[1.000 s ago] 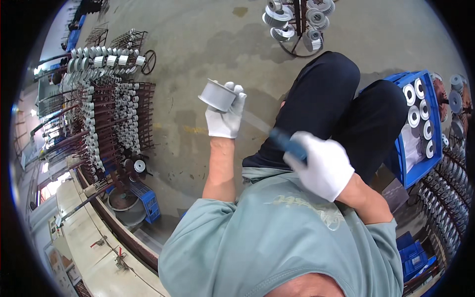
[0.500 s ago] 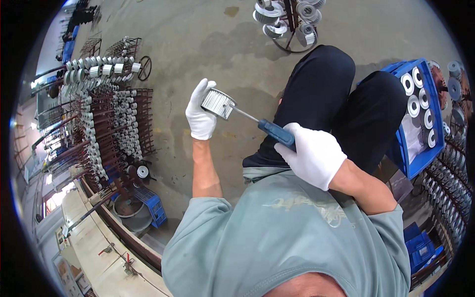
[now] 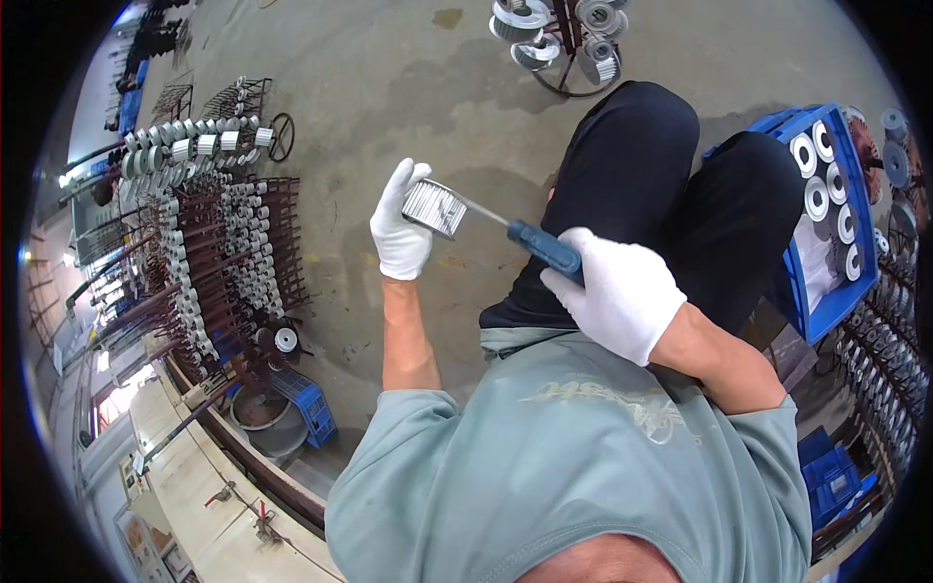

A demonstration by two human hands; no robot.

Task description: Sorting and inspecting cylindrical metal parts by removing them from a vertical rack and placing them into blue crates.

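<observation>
My left hand (image 3: pixel 399 231), in a white glove, is closed on a silver timing pulley (image 3: pixel 434 208) with straight teeth around its side. Held up over the floor, the pulley turns its toothed side toward me. My right hand (image 3: pixel 627 296), also gloved in white, grips a blue-handled screwdriver (image 3: pixel 546 251) in front of my lap. The thin metal shaft slants up and left, and its end meets or lies just by the upper right edge of the pulley. Blur hides the exact tip.
At my right, a blue crate (image 3: pixel 803 301) holds several ring-faced pulleys (image 3: pixel 815 197). Racks of metal parts (image 3: pixel 209 223) stand to the left, and a round-based stand (image 3: pixel 573 92) is ahead. A bucket (image 3: pixel 262 408) sits by a cream bench (image 3: pixel 194 442).
The screwdriver's end has shifted from the pulley's toothed side to its upper right edge. The pulley has tilted slightly and moved a little to the right with my left hand.
</observation>
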